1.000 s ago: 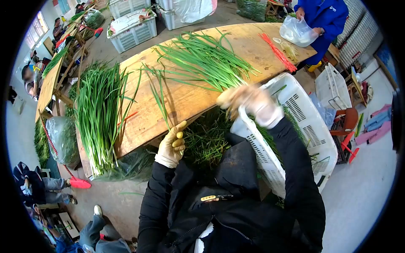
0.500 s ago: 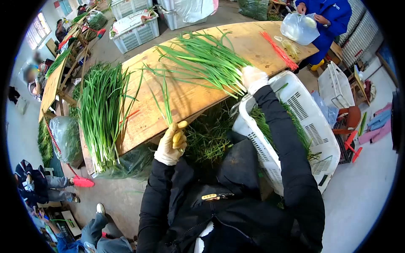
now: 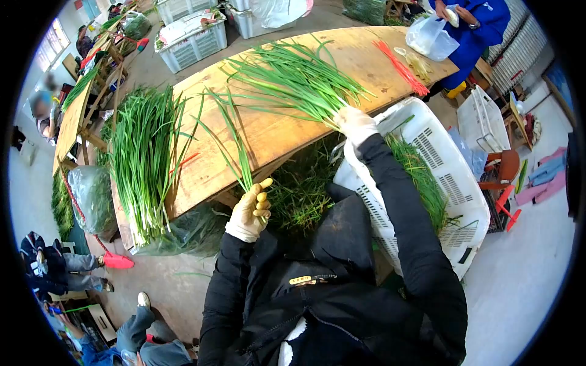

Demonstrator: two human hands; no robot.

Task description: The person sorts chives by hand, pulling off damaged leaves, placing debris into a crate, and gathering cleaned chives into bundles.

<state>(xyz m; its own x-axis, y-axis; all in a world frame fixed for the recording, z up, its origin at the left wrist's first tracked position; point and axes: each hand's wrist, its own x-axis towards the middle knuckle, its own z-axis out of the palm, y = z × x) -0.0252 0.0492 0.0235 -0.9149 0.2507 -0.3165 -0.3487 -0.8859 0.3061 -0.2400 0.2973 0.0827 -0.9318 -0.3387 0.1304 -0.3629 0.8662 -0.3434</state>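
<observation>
My left hand (image 3: 250, 210) is curled, thumb and fingers folded round a few stalks (image 3: 241, 158), just off the tabletop's (image 3: 268, 141) near edge; the forefinger juts out to the side. My right hand (image 3: 355, 124) is at the pale ends of the pile (image 3: 293, 82), by the near edge toward the right end. Its fingers bend in on those ends, but I cannot tell how tightly they close or how many stalks they have.

By the look of it, I am partway through. The stack (image 3: 143, 165) by the left end lies gathered, pale ends fairly even; I see no tie round it. The pile is loose and fanned, so I judge most of it is unsorted, and my left hand has only a thin share. More greens (image 3: 418, 177) lie in the crate (image 3: 467, 207) below the near edge, to my right.

The few stalks rise from my fist, tips slanting over the tabletop toward the far edge and a little left; their lower ends are hidden in my grip. The pile's long axis runs aslant, pale ends at the near edge, tips toward the far edge and leftward. The stack lies along the left end, pale ends by the near left corner, tips toward the far edge.
</observation>
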